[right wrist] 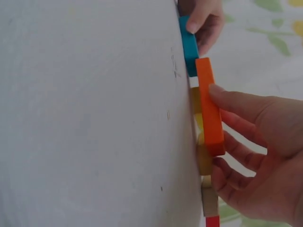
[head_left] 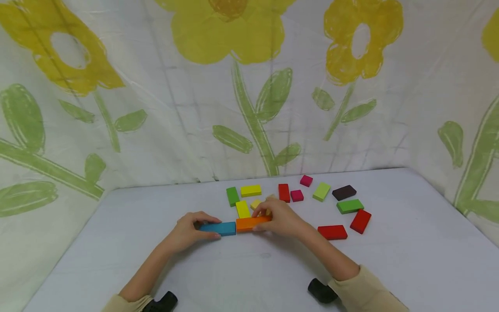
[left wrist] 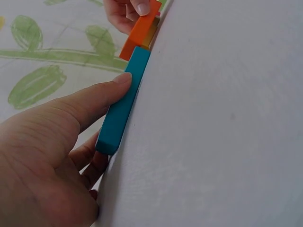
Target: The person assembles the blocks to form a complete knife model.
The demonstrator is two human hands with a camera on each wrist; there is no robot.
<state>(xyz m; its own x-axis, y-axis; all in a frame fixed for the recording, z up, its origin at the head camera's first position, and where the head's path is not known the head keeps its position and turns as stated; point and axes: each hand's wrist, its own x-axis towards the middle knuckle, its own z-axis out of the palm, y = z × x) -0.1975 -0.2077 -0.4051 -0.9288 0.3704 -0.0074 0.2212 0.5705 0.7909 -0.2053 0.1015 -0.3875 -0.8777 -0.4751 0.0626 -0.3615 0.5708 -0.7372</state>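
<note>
My left hand [head_left: 186,234] grips a flat blue block [head_left: 227,229] by its left part, thumb along the near side. In the left wrist view the blue block [left wrist: 124,104] lies along the table surface. My right hand [head_left: 283,219] pinches an orange block [head_left: 247,224] of similar size, thumb on the near side and fingers behind. The two blocks stand end to end in the head view. From the right wrist the orange block [right wrist: 209,104] shows raised off the white surface, with yellowish blocks beyond it. Just behind lies a yellow block [head_left: 242,209].
Behind the hands lie a green block [head_left: 232,196], another yellow block [head_left: 251,190] and a red block [head_left: 284,193]. Rightward are a dark brown block [head_left: 344,192], a green one [head_left: 350,206] and a red one [head_left: 332,232] near my right forearm. A flowered cloth [head_left: 187,143] hangs behind the table.
</note>
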